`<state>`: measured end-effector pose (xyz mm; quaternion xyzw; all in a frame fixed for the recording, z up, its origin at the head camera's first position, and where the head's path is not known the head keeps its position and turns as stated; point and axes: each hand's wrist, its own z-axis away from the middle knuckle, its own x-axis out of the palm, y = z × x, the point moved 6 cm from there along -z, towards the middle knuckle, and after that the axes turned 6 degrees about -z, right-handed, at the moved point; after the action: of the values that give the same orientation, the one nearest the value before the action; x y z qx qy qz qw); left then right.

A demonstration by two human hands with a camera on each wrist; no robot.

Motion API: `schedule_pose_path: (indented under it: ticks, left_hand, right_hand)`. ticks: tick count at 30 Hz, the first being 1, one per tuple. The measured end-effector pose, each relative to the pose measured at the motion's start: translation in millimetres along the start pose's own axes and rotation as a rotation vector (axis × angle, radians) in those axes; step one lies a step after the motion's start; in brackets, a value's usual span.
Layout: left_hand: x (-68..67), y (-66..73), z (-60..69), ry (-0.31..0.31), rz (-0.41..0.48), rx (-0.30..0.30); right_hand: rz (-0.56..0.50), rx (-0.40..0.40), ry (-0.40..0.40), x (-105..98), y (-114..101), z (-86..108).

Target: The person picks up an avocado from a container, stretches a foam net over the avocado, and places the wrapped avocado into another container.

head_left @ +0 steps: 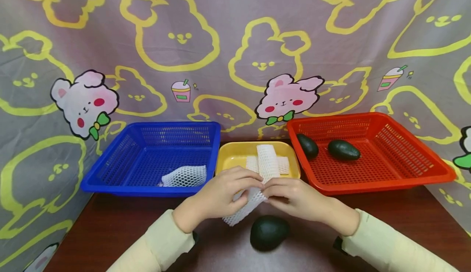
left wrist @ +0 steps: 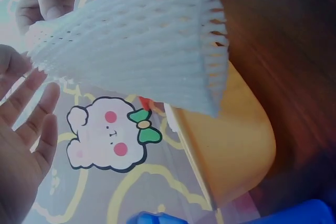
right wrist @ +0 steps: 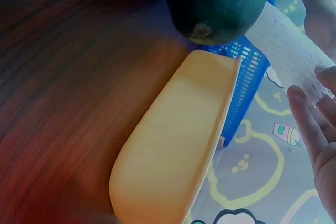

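A white foam net sleeve (head_left: pixel 244 208) hangs between both hands, its wide end flaring toward the lower left. My left hand (head_left: pixel 226 192) pinches its upper end with the fingertips. Close beside it, my right hand (head_left: pixel 298 198) pinches the same end. In the left wrist view the foam net sleeve (left wrist: pixel 142 45) shows a flattened mouth and narrows toward the fingers. On the table just below the hands lies a dark green avocado (head_left: pixel 269 233); the right wrist view shows this avocado (right wrist: pixel 218 9) near its top.
Behind the hands stands a yellow tray (head_left: pixel 229 147) with more white foam nets (head_left: pixel 267 157). To the left, a blue basket (head_left: pixel 140 188) contains a netted item (head_left: pixel 185 176). A red basket (head_left: pixel 382 186) on the right holds two avocados (head_left: pixel 343 149). A patterned cloth (head_left: pixel 228 14) hangs behind.
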<state>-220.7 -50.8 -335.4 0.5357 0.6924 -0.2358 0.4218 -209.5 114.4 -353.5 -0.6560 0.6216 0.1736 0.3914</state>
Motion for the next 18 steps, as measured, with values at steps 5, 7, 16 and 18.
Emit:
schedule_pose_path:
  ticks: [5, 7, 16, 18]
  left_hand:
    - [0.0, 5.5, -2.7, 0.040, -0.012, 0.086]
    - [-0.2, 6.9, -3.6, 0.046, -0.002, 0.097]
    - [-3.1, 5.8, -3.7, 0.008, 0.051, 0.065]
    - [-4.3, 6.0, -3.8, 0.005, 0.054, 0.075]
  right_hand:
    - [-0.007, -0.001, 0.004, 2.8, -2.7, -1.0]
    - [-0.013, -0.004, 0.004, 3.5, -4.2, -1.6]
    - [-0.023, 0.006, -0.023, 4.9, -7.5, -4.0]
    - [-0.027, 0.006, -0.032, 5.6, -7.9, -4.3]
